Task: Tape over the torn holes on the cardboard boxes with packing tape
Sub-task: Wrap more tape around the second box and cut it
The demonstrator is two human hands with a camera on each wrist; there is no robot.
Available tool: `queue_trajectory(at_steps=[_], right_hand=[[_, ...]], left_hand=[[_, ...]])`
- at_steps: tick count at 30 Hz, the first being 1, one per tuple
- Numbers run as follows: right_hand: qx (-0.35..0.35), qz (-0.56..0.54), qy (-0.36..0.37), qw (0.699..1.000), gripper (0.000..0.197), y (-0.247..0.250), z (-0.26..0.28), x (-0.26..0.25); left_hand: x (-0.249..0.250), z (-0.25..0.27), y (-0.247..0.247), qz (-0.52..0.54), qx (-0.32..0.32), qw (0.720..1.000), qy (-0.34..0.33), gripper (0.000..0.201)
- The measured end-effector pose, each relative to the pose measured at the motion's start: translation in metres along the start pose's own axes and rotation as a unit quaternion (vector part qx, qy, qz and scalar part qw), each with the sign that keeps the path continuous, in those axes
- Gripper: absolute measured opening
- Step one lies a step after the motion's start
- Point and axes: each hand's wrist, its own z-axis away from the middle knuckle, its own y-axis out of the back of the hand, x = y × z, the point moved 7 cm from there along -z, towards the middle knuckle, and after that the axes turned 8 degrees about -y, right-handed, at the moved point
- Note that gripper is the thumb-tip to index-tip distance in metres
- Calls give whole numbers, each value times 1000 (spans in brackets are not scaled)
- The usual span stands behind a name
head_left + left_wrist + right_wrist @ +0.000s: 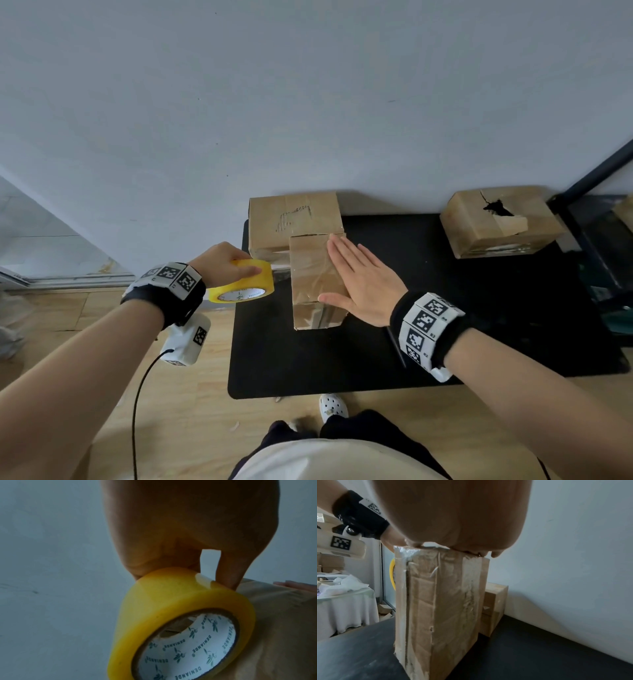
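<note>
A tall cardboard box (pixel 313 274) stands upright on the black table (pixel 376 359), its top face glossy with tape. My right hand (pixel 359 277) lies flat on that top with straight fingers; in the right wrist view the palm (pixel 453 520) presses the box (pixel 440 608) from above. Just left of the box, my left hand (pixel 226 262) grips a yellow roll of packing tape (pixel 243 284), fingers curled over its rim. The left wrist view shows the roll (pixel 180 622) close against the box's side (pixel 278 628). A second box (pixel 496 219) with a torn black hole sits at the far right.
Another cardboard box (pixel 294 216) stands behind the tall one against the grey wall (pixel 308 102). A dark frame (pixel 596 205) borders the table's right side. Wooden floor (pixel 102 342) lies left of the table. The right wrist view shows a white-clothed round table (pixel 342 601) at left.
</note>
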Motion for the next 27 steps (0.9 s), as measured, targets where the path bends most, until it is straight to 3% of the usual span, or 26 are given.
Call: queue_trajectory(at_steps=[2, 9, 13, 18, 23, 27], right_hand=[[-14, -7, -16, 1000, 105, 7, 0, 4], [-60, 9, 59, 996, 134, 36, -36, -61], [-84, 64, 27, 994, 120, 33, -48, -70], [-59, 86, 41, 994, 97, 40, -44, -75], [-20, -54, 39, 998, 97, 52, -34, -59], [-30, -220, 17, 975, 110, 35, -24, -32]], left_hand=[[0, 0, -1, 10, 5, 1000, -3, 21], [-3, 5, -2, 20, 12, 1000, 0, 15], [-3, 14, -1, 35, 22, 999, 0, 16], [-2, 28, 10, 30, 18, 999, 2, 21], [14, 38, 38, 14, 4, 1000, -4, 43], [37, 39, 52, 2, -10, 1000, -28, 63]])
